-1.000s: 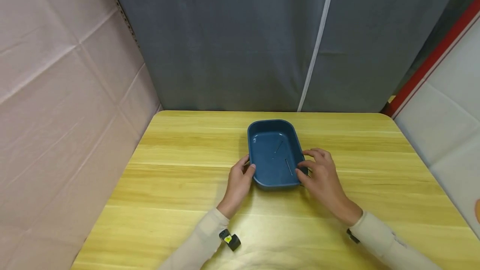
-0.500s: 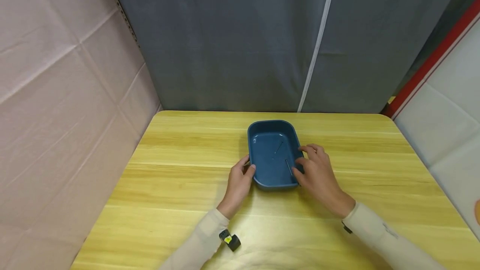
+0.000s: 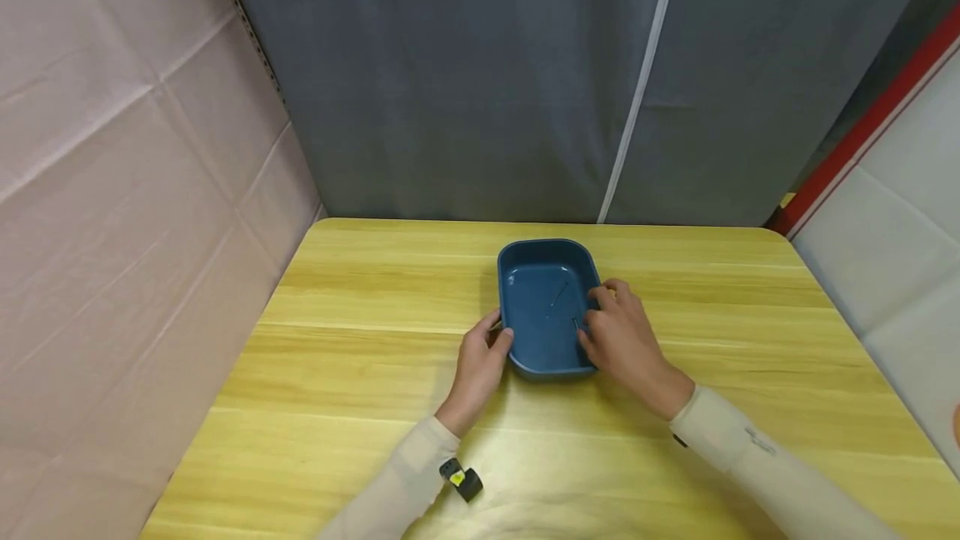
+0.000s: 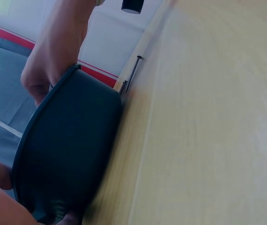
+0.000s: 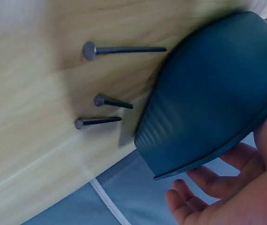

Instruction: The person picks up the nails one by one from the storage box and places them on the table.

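A blue rectangular plastic box (image 3: 542, 344) stands on the table. My left hand (image 3: 480, 365) grips its left wall, thumb on the rim and fingers outside. From the right, my right hand (image 3: 628, 348) reaches over the opposite rim, thumb and forefinger down at a nail (image 3: 575, 323) on the box floor and covering most of it. Whether they pinch it I cannot tell. Another nail (image 3: 559, 293) lies farther back inside. The right wrist view has a long nail (image 5: 124, 50) and two shorter ones, including a short nail (image 5: 100, 121), on the table beside the box.
The wooden table (image 3: 360, 390) ends at a grey curtain (image 3: 465, 107) behind the box. A pale cloth wall (image 3: 150, 232) rises on the left and a white panel (image 3: 892, 215) with a red edge on the right. A small black device (image 3: 461, 480) sits at the left cuff.
My right hand has moved left, from the box's right side over the rim and down to the nearer nail. My left hand and the box have stayed in place.
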A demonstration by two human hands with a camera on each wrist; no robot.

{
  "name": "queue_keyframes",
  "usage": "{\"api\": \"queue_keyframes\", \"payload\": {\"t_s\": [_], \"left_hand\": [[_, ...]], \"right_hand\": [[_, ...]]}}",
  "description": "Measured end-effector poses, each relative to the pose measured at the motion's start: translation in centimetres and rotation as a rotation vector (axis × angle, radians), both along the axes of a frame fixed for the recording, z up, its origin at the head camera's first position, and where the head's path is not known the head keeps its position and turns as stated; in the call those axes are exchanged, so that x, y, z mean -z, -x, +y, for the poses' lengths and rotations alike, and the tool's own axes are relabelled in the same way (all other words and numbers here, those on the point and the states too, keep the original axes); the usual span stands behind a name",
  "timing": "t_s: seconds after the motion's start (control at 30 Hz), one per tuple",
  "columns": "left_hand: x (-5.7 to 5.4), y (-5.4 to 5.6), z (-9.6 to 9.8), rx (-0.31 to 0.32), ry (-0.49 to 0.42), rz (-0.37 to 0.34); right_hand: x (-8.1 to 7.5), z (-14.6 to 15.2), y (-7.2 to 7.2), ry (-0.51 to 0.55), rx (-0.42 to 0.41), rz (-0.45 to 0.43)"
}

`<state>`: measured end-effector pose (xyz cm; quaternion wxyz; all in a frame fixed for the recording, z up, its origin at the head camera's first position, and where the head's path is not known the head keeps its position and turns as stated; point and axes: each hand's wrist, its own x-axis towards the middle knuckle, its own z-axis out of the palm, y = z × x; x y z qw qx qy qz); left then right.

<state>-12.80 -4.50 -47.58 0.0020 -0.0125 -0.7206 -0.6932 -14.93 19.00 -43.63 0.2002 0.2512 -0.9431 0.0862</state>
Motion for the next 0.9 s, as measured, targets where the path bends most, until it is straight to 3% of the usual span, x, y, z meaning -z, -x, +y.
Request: {"api": "queue_keyframes", "payload": {"t_s": [0.6, 0.9], "left_hand": [[0.1, 0.1, 0.0, 0.011, 0.01, 0.022], [0.1, 0.1, -0.2, 0.02, 0.018, 0.023]], "right_hand": [[0.3, -1.1, 1.9, -0.167, -0.071, 0.067], [0.3, -1.5, 2.3, -0.21, -0.047, 0.041]]}}
